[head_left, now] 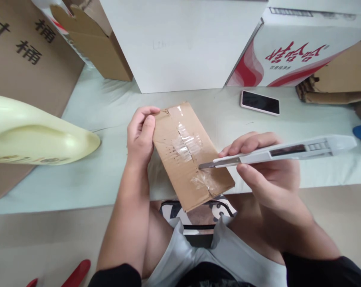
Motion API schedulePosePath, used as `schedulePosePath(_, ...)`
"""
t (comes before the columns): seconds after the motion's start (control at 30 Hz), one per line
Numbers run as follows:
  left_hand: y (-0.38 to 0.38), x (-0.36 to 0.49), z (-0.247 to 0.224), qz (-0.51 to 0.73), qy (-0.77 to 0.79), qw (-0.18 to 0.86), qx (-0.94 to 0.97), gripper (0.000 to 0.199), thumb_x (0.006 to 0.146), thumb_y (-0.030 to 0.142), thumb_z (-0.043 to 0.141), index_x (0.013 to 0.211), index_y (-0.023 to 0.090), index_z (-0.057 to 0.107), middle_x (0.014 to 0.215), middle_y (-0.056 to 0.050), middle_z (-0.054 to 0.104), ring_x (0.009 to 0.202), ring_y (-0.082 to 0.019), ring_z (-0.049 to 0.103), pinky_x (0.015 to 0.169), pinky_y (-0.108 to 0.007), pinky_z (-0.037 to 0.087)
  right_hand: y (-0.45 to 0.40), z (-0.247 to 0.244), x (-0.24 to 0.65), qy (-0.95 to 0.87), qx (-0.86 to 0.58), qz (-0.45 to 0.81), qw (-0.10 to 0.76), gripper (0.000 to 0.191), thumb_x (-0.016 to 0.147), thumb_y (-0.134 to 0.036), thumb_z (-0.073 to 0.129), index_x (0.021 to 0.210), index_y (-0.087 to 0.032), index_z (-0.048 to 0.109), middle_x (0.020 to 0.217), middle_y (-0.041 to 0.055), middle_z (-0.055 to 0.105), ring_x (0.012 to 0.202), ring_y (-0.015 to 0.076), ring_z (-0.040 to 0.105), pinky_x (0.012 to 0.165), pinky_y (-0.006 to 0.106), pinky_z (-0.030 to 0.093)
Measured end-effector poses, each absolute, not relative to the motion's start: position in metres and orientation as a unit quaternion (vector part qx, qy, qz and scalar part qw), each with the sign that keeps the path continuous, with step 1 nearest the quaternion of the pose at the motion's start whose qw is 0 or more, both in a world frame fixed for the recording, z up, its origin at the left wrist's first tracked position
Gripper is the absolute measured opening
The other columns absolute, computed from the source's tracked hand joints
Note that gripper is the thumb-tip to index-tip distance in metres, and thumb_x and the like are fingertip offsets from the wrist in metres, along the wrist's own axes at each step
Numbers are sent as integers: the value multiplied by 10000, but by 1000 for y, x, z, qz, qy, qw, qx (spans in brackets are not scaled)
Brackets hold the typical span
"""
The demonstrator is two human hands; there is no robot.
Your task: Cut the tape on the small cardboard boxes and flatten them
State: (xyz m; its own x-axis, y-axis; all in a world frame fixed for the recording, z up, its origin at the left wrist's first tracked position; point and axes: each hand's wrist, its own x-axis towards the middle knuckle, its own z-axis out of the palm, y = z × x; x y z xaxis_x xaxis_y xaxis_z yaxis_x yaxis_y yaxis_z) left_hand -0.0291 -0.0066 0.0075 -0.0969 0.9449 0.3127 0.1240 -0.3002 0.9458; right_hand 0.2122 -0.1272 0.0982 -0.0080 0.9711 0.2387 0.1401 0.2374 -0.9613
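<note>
A small brown cardboard box [171,147] lies tilted at the table's front edge, with clear tape across its middle seam and lower end. My left hand [141,133] grips its upper left corner, thumb on top. Between the thumb and fingers of my right hand [267,167] is a white utility knife [290,150] with its blade out. The blade tip is over the seam, at or just above the cardboard near the lower piece of tape; whether it touches I cannot tell.
A phone [260,103] lies at the right on the pale tablecloth [108,183]. Behind stand a white box [183,48], a red-and-white carton [290,52] and an open brown box [99,44]. A yellow plastic bottle [39,131] juts in from the left.
</note>
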Motion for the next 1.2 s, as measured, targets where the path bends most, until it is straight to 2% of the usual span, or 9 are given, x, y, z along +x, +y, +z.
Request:
schedulePosePath(0.2, -7, -27, 11, 578, 475, 371, 550, 430, 914, 708, 657, 1015, 296, 723, 1073, -42, 743, 975, -266, 689, 850, -435, 567, -128, 99, 212, -616, -454, 385, 515, 112, 983, -248, 707, 1035, -297, 621, 959, 24, 695, 920, 195, 736, 876, 402, 667)
schedulePosePath(0.33, -6, -27, 12, 571, 480, 375, 550, 483, 891, 746, 662, 1009, 280, 708, 1060, -41, 744, 986, -274, 692, 844, -445, 573, -127, 95, 215, -623, -446, 382, 517, 128, 976, -230, 708, 1051, -291, 624, 966, 23, 708, 918, 193, 740, 848, 391, 665)
schedulePosePath(0.43, -6, -27, 10, 573, 474, 374, 555, 456, 918, 723, 648, 1027, 285, 711, 1075, -47, 736, 997, -273, 694, 859, -436, 573, -125, 93, 217, -638, -434, 380, 510, 120, 980, -234, 693, 1053, -295, 619, 969, 25, 710, 923, 203, 751, 858, 411, 673)
schedulePosePath(0.63, -8, -28, 7, 568, 467, 372, 566, 415, 962, 683, 620, 1064, 291, 709, 1080, -56, 712, 1052, -286, 698, 919, -436, 575, -119, 89, 220, -705, -381, 368, 471, 229, 927, -120, 667, 1063, -292, 604, 960, 24, 712, 887, 194, 738, 796, 385, 668)
schedulePosePath(0.77, -7, -28, 7, 578, 464, 370, 561, 409, 954, 678, 634, 1051, 291, 722, 1069, -53, 724, 1027, -280, 702, 910, -432, 582, -117, 88, 220, -741, -358, 365, 435, 237, 886, -90, 651, 1026, -277, 610, 971, 27, 730, 869, 188, 741, 761, 369, 651)
schedulePosePath(0.93, -8, -26, 8, 583, 462, 360, 563, 378, 963, 664, 626, 1043, 309, 728, 1076, -50, 735, 1006, -278, 706, 874, -436, 574, -120, 92, 221, -734, -364, 346, 457, 224, 855, -93, 649, 972, -277, 598, 935, 31, 731, 833, 209, 739, 733, 401, 651)
schedulePosePath(1.2, -9, -25, 9, 578, 468, 346, 572, 417, 968, 678, 620, 1047, 281, 722, 1056, -42, 740, 954, -250, 706, 814, -418, 567, -121, 93, 221, -727, -369, 344, 466, 226, 828, -88, 629, 930, -274, 552, 863, 8, 671, 771, 193, 704, 665, 367, 614)
